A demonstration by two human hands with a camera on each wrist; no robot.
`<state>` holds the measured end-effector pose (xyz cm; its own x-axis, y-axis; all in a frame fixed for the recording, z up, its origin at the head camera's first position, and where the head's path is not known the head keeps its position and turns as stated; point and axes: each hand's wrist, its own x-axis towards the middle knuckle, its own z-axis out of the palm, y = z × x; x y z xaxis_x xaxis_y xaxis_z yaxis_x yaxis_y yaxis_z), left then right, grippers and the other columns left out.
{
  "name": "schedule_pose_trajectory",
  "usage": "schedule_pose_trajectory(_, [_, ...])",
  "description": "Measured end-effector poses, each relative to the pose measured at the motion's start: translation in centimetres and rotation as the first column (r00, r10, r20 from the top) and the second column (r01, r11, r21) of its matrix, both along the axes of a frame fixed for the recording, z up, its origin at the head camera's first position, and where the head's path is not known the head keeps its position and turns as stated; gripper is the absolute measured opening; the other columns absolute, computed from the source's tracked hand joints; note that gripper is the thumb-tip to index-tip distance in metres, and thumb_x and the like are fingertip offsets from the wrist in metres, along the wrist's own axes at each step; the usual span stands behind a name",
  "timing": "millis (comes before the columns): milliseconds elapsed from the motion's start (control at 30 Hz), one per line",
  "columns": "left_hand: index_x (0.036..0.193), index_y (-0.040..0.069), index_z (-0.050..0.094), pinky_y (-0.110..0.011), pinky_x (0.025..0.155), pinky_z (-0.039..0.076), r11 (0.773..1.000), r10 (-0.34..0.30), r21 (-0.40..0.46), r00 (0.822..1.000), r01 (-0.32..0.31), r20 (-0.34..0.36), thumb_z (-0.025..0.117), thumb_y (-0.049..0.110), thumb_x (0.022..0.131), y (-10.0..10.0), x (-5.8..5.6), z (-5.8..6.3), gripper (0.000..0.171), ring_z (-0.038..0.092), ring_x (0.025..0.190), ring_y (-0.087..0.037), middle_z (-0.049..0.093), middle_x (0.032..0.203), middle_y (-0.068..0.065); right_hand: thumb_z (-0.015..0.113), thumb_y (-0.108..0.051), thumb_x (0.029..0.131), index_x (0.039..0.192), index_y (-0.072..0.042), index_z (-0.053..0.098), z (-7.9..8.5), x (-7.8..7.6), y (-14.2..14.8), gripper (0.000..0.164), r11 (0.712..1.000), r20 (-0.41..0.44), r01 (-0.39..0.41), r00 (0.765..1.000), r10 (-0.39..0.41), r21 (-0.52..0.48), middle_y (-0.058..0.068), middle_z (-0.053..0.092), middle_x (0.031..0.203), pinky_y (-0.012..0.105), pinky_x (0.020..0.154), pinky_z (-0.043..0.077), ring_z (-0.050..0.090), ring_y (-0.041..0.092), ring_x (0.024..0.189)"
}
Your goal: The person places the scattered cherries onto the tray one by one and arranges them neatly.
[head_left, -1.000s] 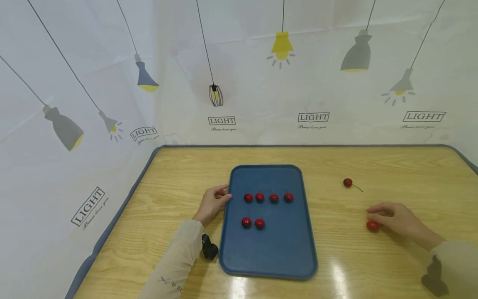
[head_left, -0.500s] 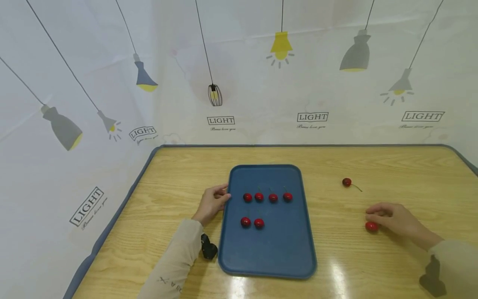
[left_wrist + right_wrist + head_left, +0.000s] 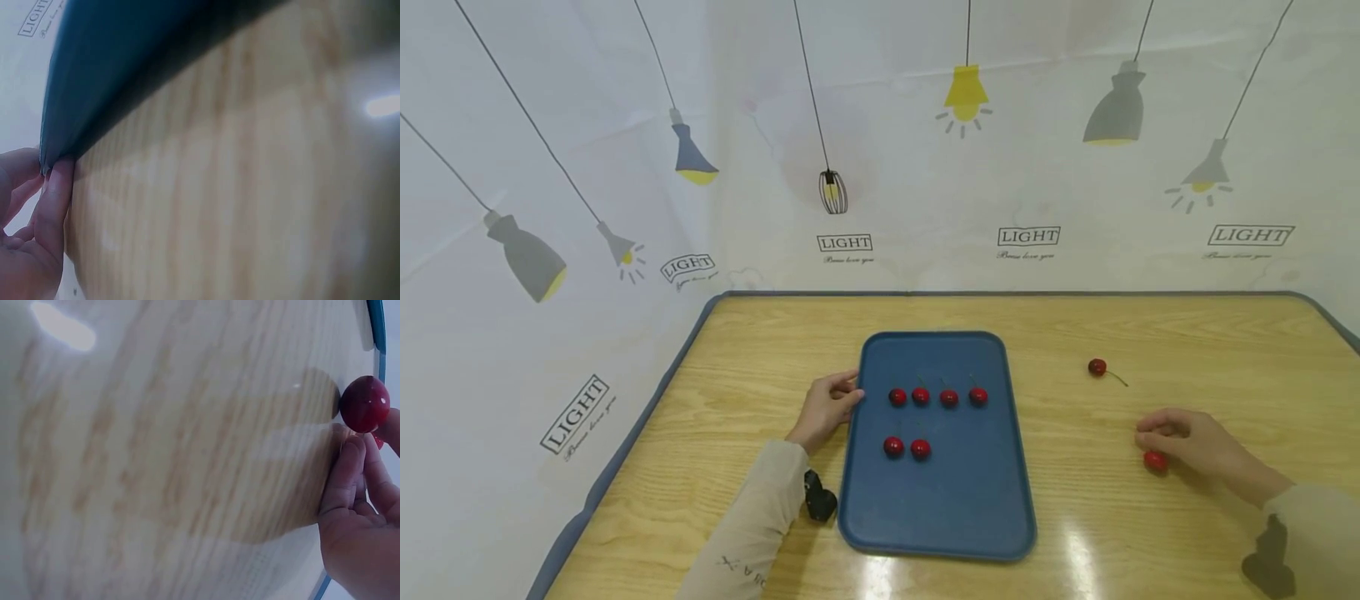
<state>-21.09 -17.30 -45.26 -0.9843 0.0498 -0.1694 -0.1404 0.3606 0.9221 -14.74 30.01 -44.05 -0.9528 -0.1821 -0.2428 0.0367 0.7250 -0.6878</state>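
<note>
A blue rectangular tray (image 3: 955, 508) lies on the table, bearing a row of several red cherries (image 3: 949, 397) and a nearer row of two cherries (image 3: 893, 447). My left hand (image 3: 826, 410) grips its left rim between thumb and fingers, as the left wrist view also shows on the tray (image 3: 106, 69). To the right of the tray, my right hand (image 3: 1198, 442) has thumb and fingertips drawn together, with a cherry (image 3: 1155, 462) just below the thumb. In the right wrist view this cherry (image 3: 365, 404) sits right at the fingertips; its stem is hidden in the hand.
Another cherry (image 3: 1097, 367) with its stem lies farther back, right of the tray. The wooden table (image 3: 760, 350) has a blue edge and meets white walls (image 3: 917, 183) printed with lamps. A black device (image 3: 820, 497) is worn at the left wrist.
The cherry at my right hand has shifted slightly right and nearer, under the thumb. The left hand, the tray and the cherries on it have stayed put.
</note>
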Motion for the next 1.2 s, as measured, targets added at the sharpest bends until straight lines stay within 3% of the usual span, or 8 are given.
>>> schedule_pose_trajectory(467, [0.124,0.009,0.053,-0.029,0.061,0.051,1.000,0.008,-0.005,1.000,-0.008,0.005,0.060,0.009,0.085,0.1,0.0,-0.1,0.040,0.054,0.079,-0.016,0.054,0.097,-0.010,0.056,-0.027,0.088,0.113,0.008,0.051,-0.2,0.0,0.2,0.043,0.999,0.007,-0.010,1.000,0.010,-0.036,0.017,0.058,0.102,0.051,0.079,0.039,0.052,0.017,0.088])
schedule_pose_trajectory(733, [0.124,0.008,0.053,-0.029,0.060,0.051,1.000,0.004,-0.007,1.000,-0.004,-0.007,0.060,0.009,0.085,0.0,0.0,-0.1,0.040,0.054,0.078,-0.016,0.054,0.096,-0.010,0.056,-0.025,0.087,0.116,0.008,0.049,0.1,-0.1,-0.1,0.044,0.998,-0.013,-0.018,1.000,0.017,-0.055,0.018,0.058,0.102,0.050,0.079,0.040,0.051,0.004,0.083])
schedule_pose_trajectory(833, [0.125,0.009,0.052,-0.029,0.060,0.051,1.000,0.003,-0.005,1.000,-0.003,-0.006,0.060,0.009,0.085,0.0,0.0,0.0,0.040,0.054,0.078,-0.016,0.053,0.097,-0.011,0.057,-0.024,0.087,0.115,0.007,0.051,0.3,-0.1,-0.4,0.043,0.998,-0.027,-0.020,0.999,0.018,-0.053,0.017,0.059,0.100,0.044,0.079,0.042,0.051,0.002,0.081])
schedule_pose_trajectory(1000, [0.125,0.008,0.052,-0.029,0.061,0.051,1.000,0.002,0.004,1.000,-0.002,-0.001,0.060,0.008,0.085,0.0,0.1,0.1,0.041,0.054,0.078,-0.017,0.053,0.097,-0.011,0.058,-0.020,0.086,0.113,0.008,0.053,0.7,-0.2,-1.2,0.039,0.997,-0.060,-0.025,0.998,0.021,-0.076,0.018,0.060,0.099,0.022,0.070,0.045,0.051,-0.005,0.078])
schedule_pose_trajectory(1200, [0.126,0.009,0.051,-0.028,0.060,0.051,1.000,0.000,0.006,1.000,0.000,0.004,0.059,0.008,0.085,0.1,0.1,0.1,0.041,0.053,0.078,-0.016,0.053,0.098,-0.011,0.058,-0.013,0.086,0.111,0.012,0.053,1.0,-0.2,-2.5,0.035,0.985,-0.096,-0.048,0.995,0.032,-0.166,0.020,0.061,0.095,0.019,0.066,0.047,0.055,-0.003,0.076])
